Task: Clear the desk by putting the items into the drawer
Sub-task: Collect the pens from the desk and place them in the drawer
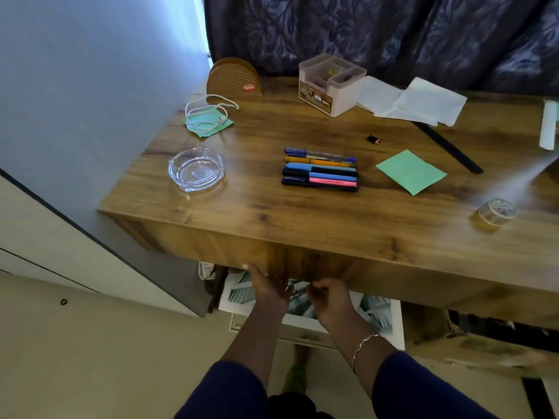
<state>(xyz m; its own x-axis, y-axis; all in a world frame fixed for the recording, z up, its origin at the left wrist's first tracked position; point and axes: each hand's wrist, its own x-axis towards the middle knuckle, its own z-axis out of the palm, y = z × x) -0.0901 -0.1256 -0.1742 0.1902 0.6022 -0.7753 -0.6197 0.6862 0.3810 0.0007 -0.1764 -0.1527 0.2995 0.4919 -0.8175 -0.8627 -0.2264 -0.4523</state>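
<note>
The wooden desk (302, 213) carries a row of several pens and markers (320, 170), a glass ashtray (196, 170), a green sticky note (411, 172), a white cable (207, 114) coiled on another green note, a tape roll (497, 210), white papers (414, 101) and a small black item (374, 139). Both hands are below the desk's front. My left hand (267, 287) and my right hand (328, 294) curl their fingers under the lower edge of the drawer front (305, 260). The drawer looks closed and its inside is hidden.
A beige organizer box (331, 84) and a brown half-round holder (233, 80) stand at the back by the curtain. A black strip (447, 146) lies right of centre. A white-framed picture (379, 313) and a cardboard box (472, 349) sit under the desk.
</note>
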